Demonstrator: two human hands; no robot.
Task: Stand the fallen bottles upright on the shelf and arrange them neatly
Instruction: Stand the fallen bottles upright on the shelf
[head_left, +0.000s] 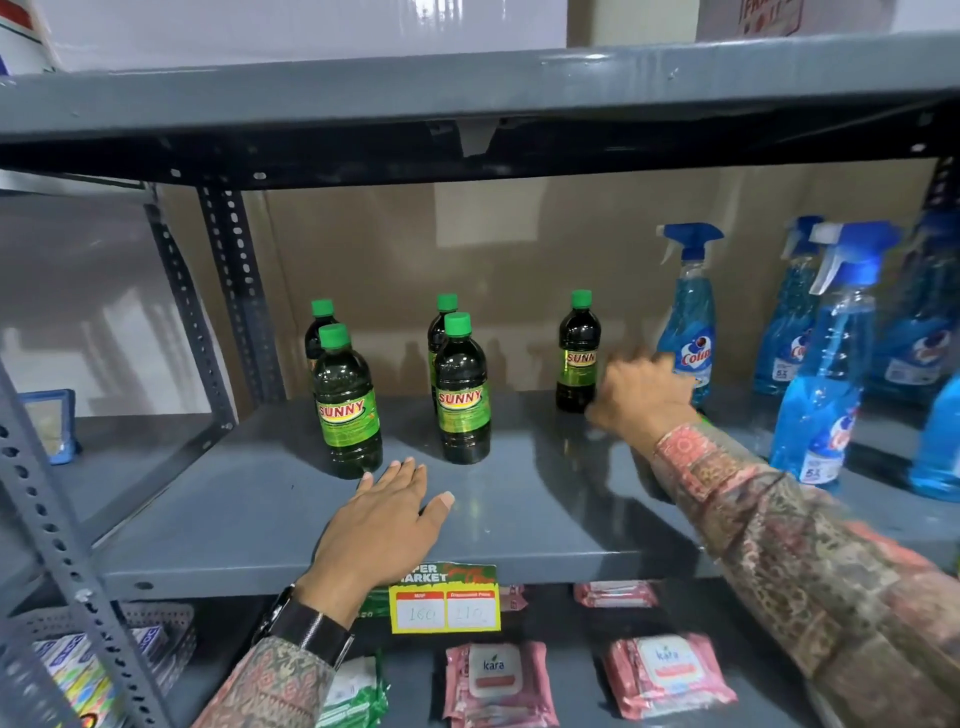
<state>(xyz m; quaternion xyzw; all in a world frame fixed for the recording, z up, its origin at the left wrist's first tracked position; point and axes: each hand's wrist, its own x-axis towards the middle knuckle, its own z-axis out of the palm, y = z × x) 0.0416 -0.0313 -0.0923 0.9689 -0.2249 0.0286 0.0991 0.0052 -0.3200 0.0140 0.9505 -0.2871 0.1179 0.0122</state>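
Evidently most of the work is done: five green-capped bottles stand upright on the grey shelf (519, 519), two pairs at left and centre and a lone bottle (578, 353) at the back right. The right hand (641, 402) reaches in just beside that lone bottle's base, blurred, fingers curled; whether it grips anything I cannot tell, though a sliver of green under the wrist may be another bottle lying hidden. The left hand (387, 525) lies flat and spread on the shelf, holding nothing, near the front-left bottle (347, 402). To finish well, I judge the right hand should take whatever it is reaching for low on the body, lift rather than drag so it does not tip, and set it in front of the lone bottle to match the other pairs, label forward. It should keep clear of the spray bottle (688, 317) close behind it.
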